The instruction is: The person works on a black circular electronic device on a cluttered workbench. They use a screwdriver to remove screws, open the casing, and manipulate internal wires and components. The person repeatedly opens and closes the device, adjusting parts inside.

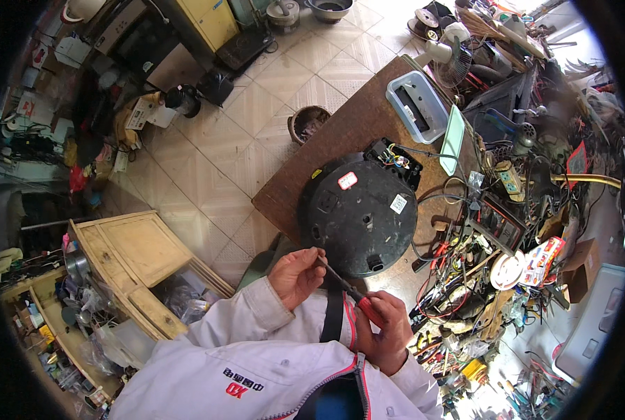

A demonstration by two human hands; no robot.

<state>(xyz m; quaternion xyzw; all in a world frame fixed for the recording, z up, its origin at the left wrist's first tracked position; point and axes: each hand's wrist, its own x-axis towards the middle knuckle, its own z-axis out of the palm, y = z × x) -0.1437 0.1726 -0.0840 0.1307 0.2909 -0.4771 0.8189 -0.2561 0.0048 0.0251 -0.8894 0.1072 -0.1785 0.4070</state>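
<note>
We have the screwdriver (360, 300) in front of our body, near the close rim of the black drum (358, 220), which lies on the counter (284, 192). Our right grip (388, 327) is closed around the red handle, and our left grip (297, 276) pinches near the tip; if a small part is also there, we cannot tell. The screwdriver seems light and stiff, and its handle probably slips less than the thin shaft. The drum looks rather heavy and hard; we should hold it by the outer rim, away from the wires (398, 157), which look fragile.
</note>
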